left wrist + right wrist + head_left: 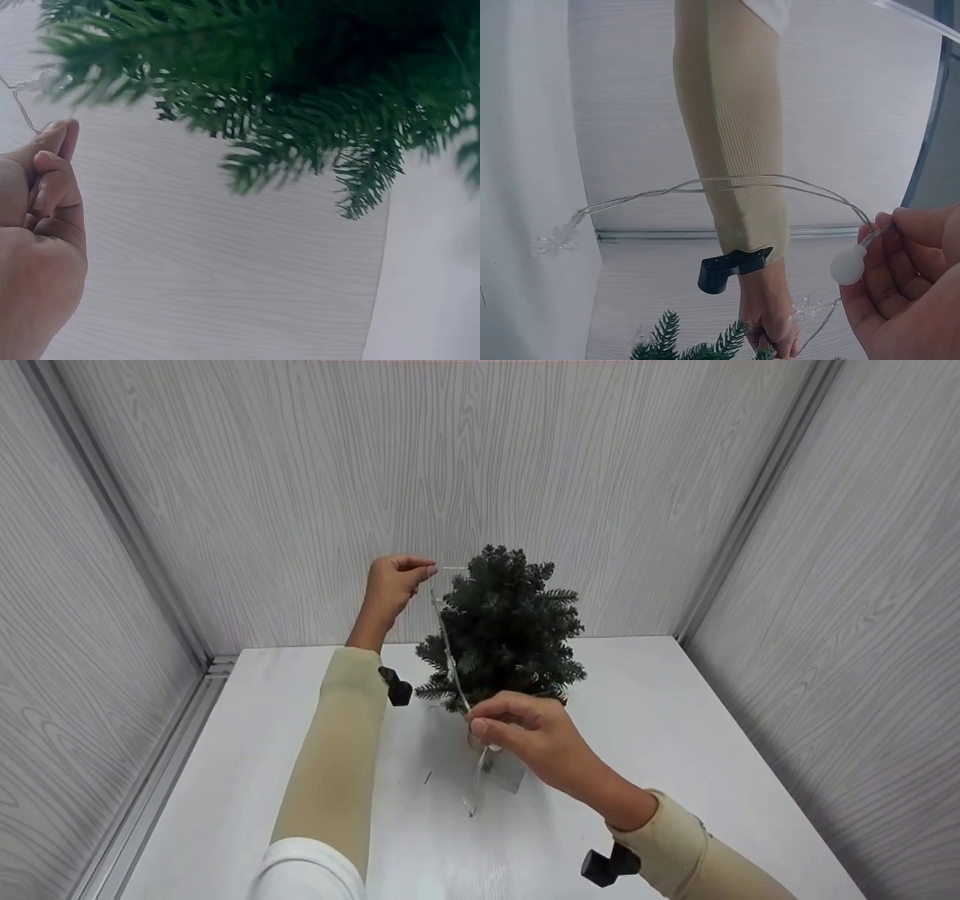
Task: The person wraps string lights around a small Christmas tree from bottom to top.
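A small green artificial Christmas tree (514, 630) stands on the white table, its base largely hidden behind my right hand. My left hand (388, 589) is raised left of the treetop, thumb and fingers pinching the thin clear wire of a string of fairy lights (450, 656). In the left wrist view, the wire (26, 112) loops over that hand's fingertips, beside the branches. My right hand (547, 742), in front of the lower branches, pinches the same string by a white ball bulb (847, 265). From there a free end with a clear snowflake bulb (556, 240) hangs down.
Wood-grain panels (435, 457) enclose the white table (637, 757) at the back and both sides. A small dark sliver (427, 778) lies on the tabletop left of the tree's base. Black wrist cameras (611, 864) stick out from both sleeves.
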Motion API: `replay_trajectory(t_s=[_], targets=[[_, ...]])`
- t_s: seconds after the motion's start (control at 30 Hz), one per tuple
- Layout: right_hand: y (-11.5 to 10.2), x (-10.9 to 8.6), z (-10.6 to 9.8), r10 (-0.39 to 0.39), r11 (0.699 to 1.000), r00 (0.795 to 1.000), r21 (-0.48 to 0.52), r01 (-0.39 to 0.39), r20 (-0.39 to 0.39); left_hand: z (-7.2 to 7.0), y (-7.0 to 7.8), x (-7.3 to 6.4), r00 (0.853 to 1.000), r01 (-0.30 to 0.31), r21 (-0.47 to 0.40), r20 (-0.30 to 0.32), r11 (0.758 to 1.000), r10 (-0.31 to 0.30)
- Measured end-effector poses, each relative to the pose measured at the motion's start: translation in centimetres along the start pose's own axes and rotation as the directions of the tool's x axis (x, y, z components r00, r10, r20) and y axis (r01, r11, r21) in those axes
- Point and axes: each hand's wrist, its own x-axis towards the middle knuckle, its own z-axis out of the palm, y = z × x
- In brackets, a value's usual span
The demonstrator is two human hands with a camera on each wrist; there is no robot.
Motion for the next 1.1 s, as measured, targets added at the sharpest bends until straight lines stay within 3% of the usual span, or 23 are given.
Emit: replay_trajectory(t_s=[0.37,0.6,0.77,0.87,0.97,1.1], targets=[[1.5,-0.1,0.2,0.11,0.991,0.994,0.082,-0.109,0.001,0.6,-3.0,-0.3,0.998,0.034,0.149,0.05,0.988,-0.042],[1.6,0.1,-0.5,0.205,0.973,0.977,0.115,-0.198,-0.056,0.6,-3.5,-0.9,0.994,0.044,0.089,0.099,0.995,-0.053],[1.7,0.1,-0.5,0.231,0.968,0.97,0.116,-0.221,-0.076,-0.1,-3.8,-1.7,0.993,0.037,0.094,0.106,0.995,-0.047],[2.0,0.0,-0.4,0.228,0.969,0.971,0.113,-0.219,-0.072,-0.9,-3.9,-2.7,0.997,0.002,0.121,0.079,0.993,-0.011],[2.2,-0.2,-0.5,0.22,0.971,0.973,0.109,-0.212,-0.072,-1.6,-3.8,-4.5,0.999,-0.048,0.141,-0.003,0.989,0.049],[2.5,-0.6,-0.5,0.212,0.974,0.973,0.103,-0.203,-0.087,-2.0,-3.4,-8.2,0.981,-0.111,0.164,-0.137,0.98,0.134]])
